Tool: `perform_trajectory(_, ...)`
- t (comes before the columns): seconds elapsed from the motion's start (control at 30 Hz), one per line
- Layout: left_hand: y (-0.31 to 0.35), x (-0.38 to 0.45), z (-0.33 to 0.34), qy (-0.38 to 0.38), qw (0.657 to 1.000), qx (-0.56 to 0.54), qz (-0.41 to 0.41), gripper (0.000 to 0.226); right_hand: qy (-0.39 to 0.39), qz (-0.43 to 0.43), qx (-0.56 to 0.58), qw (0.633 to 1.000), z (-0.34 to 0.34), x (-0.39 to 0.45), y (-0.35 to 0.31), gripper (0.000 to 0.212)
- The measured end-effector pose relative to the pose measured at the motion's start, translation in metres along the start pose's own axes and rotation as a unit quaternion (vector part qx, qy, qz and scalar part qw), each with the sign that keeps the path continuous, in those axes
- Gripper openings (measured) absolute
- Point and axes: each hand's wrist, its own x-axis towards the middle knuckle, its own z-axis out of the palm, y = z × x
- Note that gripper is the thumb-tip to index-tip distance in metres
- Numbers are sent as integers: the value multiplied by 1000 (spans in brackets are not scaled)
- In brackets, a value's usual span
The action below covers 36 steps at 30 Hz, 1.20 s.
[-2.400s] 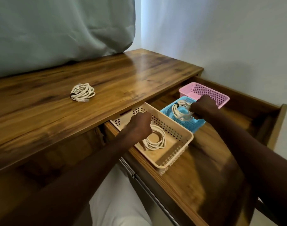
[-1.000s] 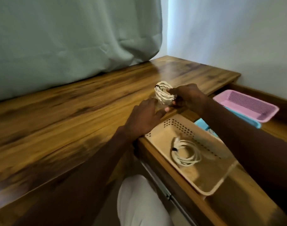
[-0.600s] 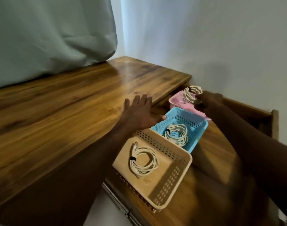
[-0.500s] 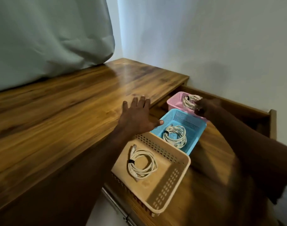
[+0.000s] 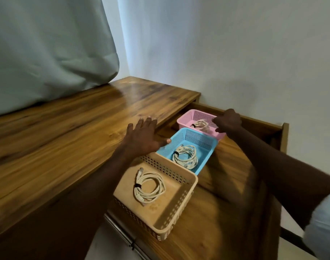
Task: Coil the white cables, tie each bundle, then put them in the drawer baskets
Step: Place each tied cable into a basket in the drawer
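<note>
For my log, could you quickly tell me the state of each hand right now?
Left hand: open, fingers spread, flat on the desk edge.
Right hand: over the pink basket; cannot tell.

Pink basket (image 5: 186, 119), blue basket (image 5: 207, 145), beige basket (image 5: 181, 203); white cables (image 5: 148, 186).

**Three baskets, three coils, two hands**

Three baskets sat in one open drawer (image 5: 235, 184): one beige (image 5: 181, 209), one blue (image 5: 209, 145), one pink (image 5: 186, 119). There were three coils of white cable, one to a basket: one in the beige (image 5: 149, 186), one in the blue (image 5: 185, 156), one in the pink (image 5: 200, 124). Two coils showed a dark tie each. Two hands were in view, a left (image 5: 141, 137) and a right (image 5: 228, 121). There was one desk (image 5: 66, 137) and one curtain (image 5: 48, 44).
</note>
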Motion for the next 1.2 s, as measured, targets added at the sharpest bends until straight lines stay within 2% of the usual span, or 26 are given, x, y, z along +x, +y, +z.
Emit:
perform_trajectory(0.1, 26, -24, -9, 32, 999, -36, -1, 109, 20, -123, 36, 992, -38, -39, 14, 21)
perform_trajectory(0.17, 68, -58, -6, 65, 996, -28, 45, 108, 36, -185, 67, 980, -67, -72, 33, 26)
perform_trajectory(0.23, 124, -92, -4, 65, 992, -44, 95, 110, 54, -222, 92, 969, -86, -101, 58, 31)
perform_trajectory(0.37, 220, -138, 0, -38, 983, -129, 123, 124, 51, -227, 192, 954, -84, -126, 103, 33)
perform_trajectory(0.47, 250, -154, 6, -103, 979, -129, 117, 134, 76, -210, 241, 944, -76, -130, 108, 35)
perform_trajectory(0.6, 246, -155, 16, -82, 989, -91, 86, 133, 98, -195, 287, 933, -70, -122, 110, 34)
perform_trajectory(0.8, 220, -147, 13, -65, 992, -94, 62, 129, 118, -201, 293, 927, -45, -116, 85, 31)
perform_trajectory(0.93, 186, -135, 8, -11, 998, -48, 37, 133, 121, -216, 288, 925, -16, -106, 56, 31)
perform_trajectory(1.1, 132, -118, 0, 22, 1000, 2, -17, 137, 119, -242, 292, 918, 26, -90, 11, 30)
perform_trajectory(1.2, 100, -107, -6, 42, 997, 25, -56, 142, 82, -284, 295, 909, 50, -84, -19, 26)
